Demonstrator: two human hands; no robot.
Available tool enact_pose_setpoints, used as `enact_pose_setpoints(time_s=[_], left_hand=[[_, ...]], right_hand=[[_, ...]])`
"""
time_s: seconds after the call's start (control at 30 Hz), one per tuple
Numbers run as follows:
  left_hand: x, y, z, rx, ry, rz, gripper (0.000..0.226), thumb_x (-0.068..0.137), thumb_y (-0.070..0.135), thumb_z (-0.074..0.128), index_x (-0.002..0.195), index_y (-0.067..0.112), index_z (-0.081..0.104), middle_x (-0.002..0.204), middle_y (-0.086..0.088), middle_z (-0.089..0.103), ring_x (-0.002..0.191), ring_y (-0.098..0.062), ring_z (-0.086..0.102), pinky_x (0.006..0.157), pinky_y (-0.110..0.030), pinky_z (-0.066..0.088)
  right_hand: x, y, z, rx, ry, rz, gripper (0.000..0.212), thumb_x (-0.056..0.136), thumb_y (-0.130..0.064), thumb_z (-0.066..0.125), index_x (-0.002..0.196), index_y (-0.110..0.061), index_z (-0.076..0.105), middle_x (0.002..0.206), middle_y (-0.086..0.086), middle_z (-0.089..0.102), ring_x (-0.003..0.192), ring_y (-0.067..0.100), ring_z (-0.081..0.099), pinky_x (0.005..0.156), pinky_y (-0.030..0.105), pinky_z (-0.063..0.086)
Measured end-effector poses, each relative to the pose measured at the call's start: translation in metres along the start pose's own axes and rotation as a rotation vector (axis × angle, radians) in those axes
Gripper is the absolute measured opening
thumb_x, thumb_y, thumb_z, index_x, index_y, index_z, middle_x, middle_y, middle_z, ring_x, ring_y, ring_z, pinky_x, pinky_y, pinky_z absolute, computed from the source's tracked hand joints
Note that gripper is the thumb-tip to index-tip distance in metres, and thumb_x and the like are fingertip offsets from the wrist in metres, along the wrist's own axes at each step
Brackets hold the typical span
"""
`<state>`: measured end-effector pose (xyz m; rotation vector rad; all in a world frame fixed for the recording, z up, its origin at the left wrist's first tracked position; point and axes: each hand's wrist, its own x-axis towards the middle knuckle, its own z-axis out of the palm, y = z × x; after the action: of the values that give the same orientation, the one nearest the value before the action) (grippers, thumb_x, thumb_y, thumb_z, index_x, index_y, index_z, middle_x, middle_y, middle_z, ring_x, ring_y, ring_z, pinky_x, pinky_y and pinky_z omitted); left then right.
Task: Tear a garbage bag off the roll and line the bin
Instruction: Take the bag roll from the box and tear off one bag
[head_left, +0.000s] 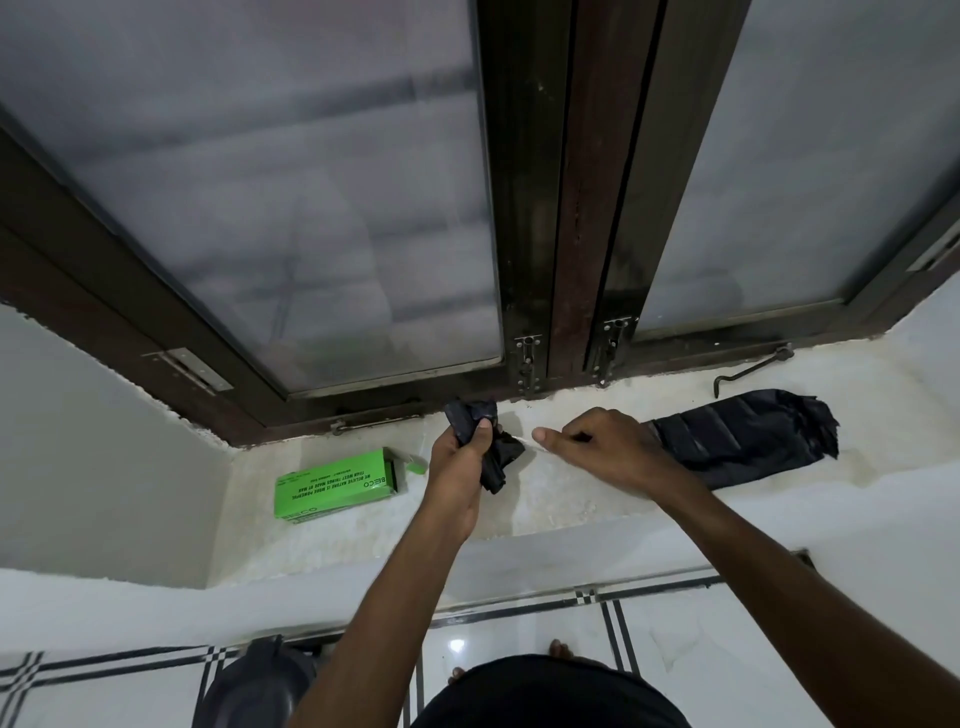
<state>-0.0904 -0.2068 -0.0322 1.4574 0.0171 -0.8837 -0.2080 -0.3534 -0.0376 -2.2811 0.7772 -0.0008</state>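
Note:
My left hand is shut on a crumpled black garbage bag, held just above the pale window sill near the window frame. My right hand hovers close to the right of it, fingers curled and thumb pointing at the bag. A thin pale strip shows between the bag and that thumb; whether the hand grips it is unclear. A flattened black roll of bags lies on the sill behind my right wrist. The dark bin stands on the floor at lower left, partly hidden by the sill's edge.
A green cardboard box lies on the sill to the left of my left hand. Frosted window panes in a dark frame rise directly behind the sill. A metal window hook rests at the back right. White tiled floor lies below.

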Motion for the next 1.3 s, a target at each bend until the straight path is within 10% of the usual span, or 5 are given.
enact_pose_setpoints(time_s=[0.3, 0.53, 1.03, 1.3], left_hand=[[-0.01, -0.003, 0.011, 0.373, -0.119, 0.038, 0.009, 0.101, 0.024, 0.054, 0.105, 0.025, 0.062, 0.092, 0.005, 0.069, 0.085, -0.012, 0.065, 0.07, -0.024, 0.051], [-0.017, -0.006, 0.03, 0.252, -0.091, 0.123, 0.023, 0.099, 0.009, 0.054, 0.117, 0.018, 0.065, 0.094, 0.0, 0.07, 0.081, -0.014, 0.066, 0.057, -0.014, 0.05], [-0.029, -0.026, 0.03, 0.252, -0.033, 0.108, 0.022, 0.099, 0.011, 0.054, 0.106, 0.031, 0.063, 0.1, 0.0, 0.071, 0.083, -0.012, 0.063, 0.067, -0.022, 0.047], [-0.016, 0.019, -0.007, 0.177, 0.115, 0.226, 0.006, 0.099, 0.011, 0.054, 0.103, 0.013, 0.059, 0.073, 0.002, 0.058, 0.064, -0.011, 0.053, 0.049, -0.022, 0.04]], right_hand=[[0.011, -0.001, 0.009, 0.27, 0.35, 0.109, 0.055, 0.083, -0.033, 0.072, 0.051, -0.017, 0.03, 0.049, 0.001, 0.027, 0.048, 0.014, 0.028, 0.052, 0.028, 0.024], [0.012, 0.002, 0.028, -0.222, 0.355, -0.146, 0.025, 0.06, 0.008, 0.073, 0.053, -0.007, 0.054, 0.056, 0.007, 0.048, 0.046, 0.027, 0.047, 0.047, 0.025, 0.027], [0.013, 0.012, 0.038, -0.463, 0.265, -0.329, 0.029, 0.046, 0.007, 0.081, 0.063, -0.006, 0.061, 0.064, 0.009, 0.055, 0.043, 0.027, 0.054, 0.036, 0.023, 0.04], [0.021, 0.055, 0.005, -0.439, 0.335, -0.069, 0.012, 0.062, 0.006, 0.071, 0.063, -0.003, 0.063, 0.07, 0.016, 0.062, 0.053, 0.035, 0.063, 0.048, 0.033, 0.051]])
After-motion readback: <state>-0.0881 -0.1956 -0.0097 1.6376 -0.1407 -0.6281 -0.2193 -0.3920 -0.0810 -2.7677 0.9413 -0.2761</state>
